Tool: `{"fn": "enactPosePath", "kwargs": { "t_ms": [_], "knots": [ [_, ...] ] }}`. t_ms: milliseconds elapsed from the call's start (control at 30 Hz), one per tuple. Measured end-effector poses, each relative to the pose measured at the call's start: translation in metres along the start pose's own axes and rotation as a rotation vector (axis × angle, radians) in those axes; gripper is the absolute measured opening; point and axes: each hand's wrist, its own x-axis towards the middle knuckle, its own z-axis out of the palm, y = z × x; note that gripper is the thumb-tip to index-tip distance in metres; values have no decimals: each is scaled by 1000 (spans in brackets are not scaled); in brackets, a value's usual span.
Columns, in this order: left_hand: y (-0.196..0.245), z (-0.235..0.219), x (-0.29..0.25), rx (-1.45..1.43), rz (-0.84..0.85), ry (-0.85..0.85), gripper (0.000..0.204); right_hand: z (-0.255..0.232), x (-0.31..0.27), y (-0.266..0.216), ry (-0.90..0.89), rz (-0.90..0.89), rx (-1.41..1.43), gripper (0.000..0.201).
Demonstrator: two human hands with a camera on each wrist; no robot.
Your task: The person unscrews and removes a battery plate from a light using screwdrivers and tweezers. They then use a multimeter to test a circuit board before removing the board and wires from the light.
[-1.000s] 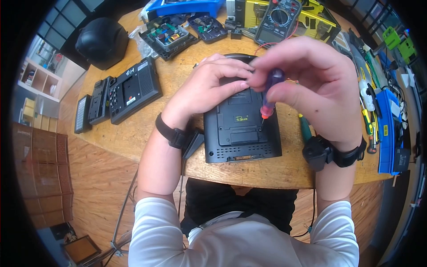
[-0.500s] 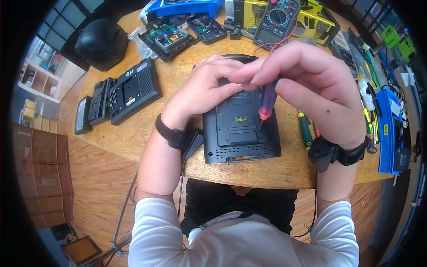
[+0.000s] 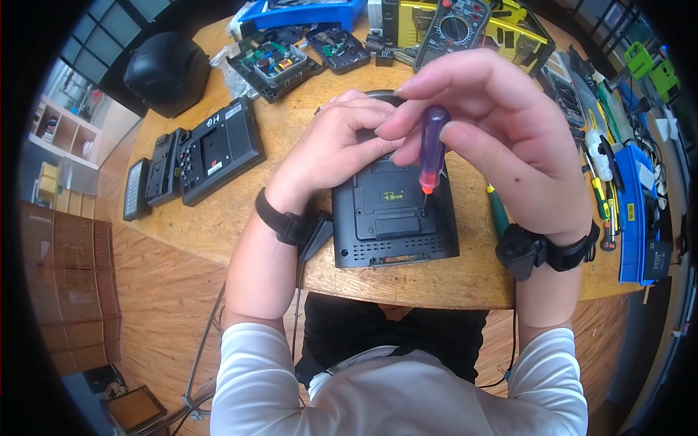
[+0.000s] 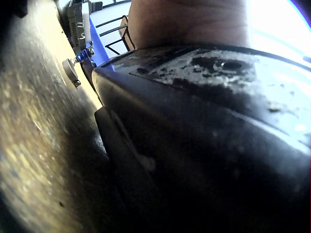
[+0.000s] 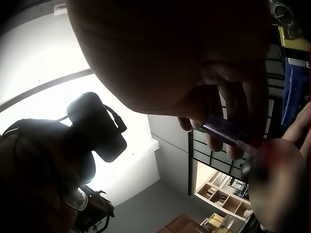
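Observation:
A black flat device (image 3: 371, 207) with a yellow-green logo lies back side up on the wooden table, its slotted vents toward the person. My left hand (image 3: 345, 138) rests on its upper left part, thumb stretched across the casing. In the left wrist view the dark casing (image 4: 194, 126) fills the lower right. Between thumb and fingers, my right hand (image 3: 505, 127) holds a screwdriver (image 3: 433, 145) with a clear purple handle. It stands nearly upright, its thin tip at a screw hole right of the logo panel. The right wrist view shows the handle (image 5: 223, 130) among the fingers.
A green-handled tool (image 3: 498, 208) lies right of the device. Further back are a multimeter (image 3: 454, 29), a yellow case (image 3: 520, 36) and opened housings with circuit boards (image 3: 273, 62). Black units (image 3: 222, 149) stand at the left; a blue bin (image 3: 631, 218) is at the right.
The screwdriver has come more upright, its tip staying at the same spot. My right fingers have spread and shifted around the handle. The left hand stays in place.

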Motion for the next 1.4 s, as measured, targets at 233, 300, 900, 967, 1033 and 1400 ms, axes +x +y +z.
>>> {"fn": "enactPosePath", "kwargs": {
  "t_ms": [233, 300, 900, 967, 1033, 1400],
  "knots": [
    [8, 0, 0, 46, -15, 51, 25, 1, -4, -4, 28, -19, 5, 24],
    [5, 0, 2, 12, 20, 51, 23, 0, -2, -9, -20, 10, -193, 15],
    [4, 1, -2, -27, -111, 6, 23, 13, -1, -16, 87, 117, -581, 25],
    [4, 2, -2, -3, -100, 20, 24, 15, -3, -22, 104, 129, -487, 29],
    [5, 1, -2, 21, -87, 33, 24, 15, -4, -25, 120, 183, -360, 39],
    [-4, 2, -3, -84, -85, 4, 23, 6, -1, -13, -11, 70, -281, 34]
  ]
}}
